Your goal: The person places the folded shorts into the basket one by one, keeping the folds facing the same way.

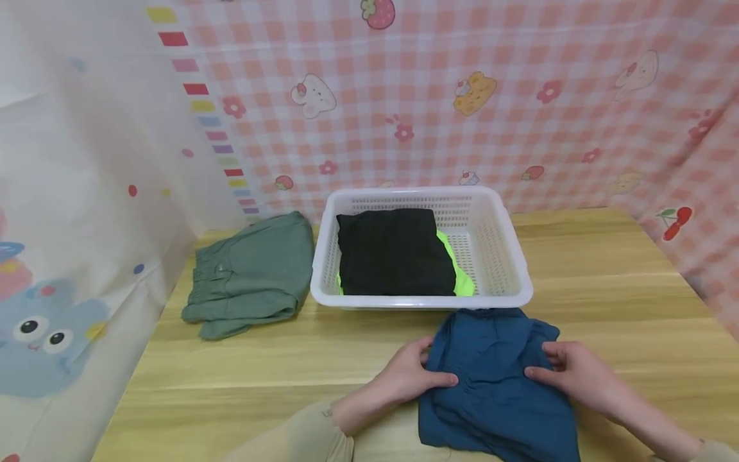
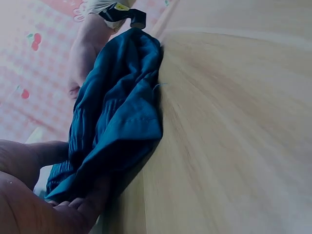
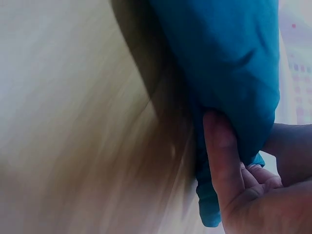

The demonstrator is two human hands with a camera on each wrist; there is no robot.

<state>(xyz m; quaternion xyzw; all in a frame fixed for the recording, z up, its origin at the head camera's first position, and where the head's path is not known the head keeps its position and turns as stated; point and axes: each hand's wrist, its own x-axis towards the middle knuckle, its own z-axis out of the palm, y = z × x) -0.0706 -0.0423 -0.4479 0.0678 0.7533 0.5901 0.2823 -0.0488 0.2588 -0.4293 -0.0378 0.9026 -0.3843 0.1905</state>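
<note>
A dark blue pair of elastic-waisted cloth shorts or pants lies bunched on the table in front of the basket. My left hand grips its left edge, thumb on top and fingers tucked beneath. On the opposite edge, my right hand pinches the cloth between thumb and fingers. In the left wrist view, the gathered fabric rises a little off the wood, with the left fingers under it. The right wrist view shows the blue cloth held, one finger along its side.
A white plastic basket stands behind the blue garment, holding a folded black cloth over a neon-green one. Green elastic-waisted shorts lie to its left on the wooden table. A pink checked curtain hangs behind.
</note>
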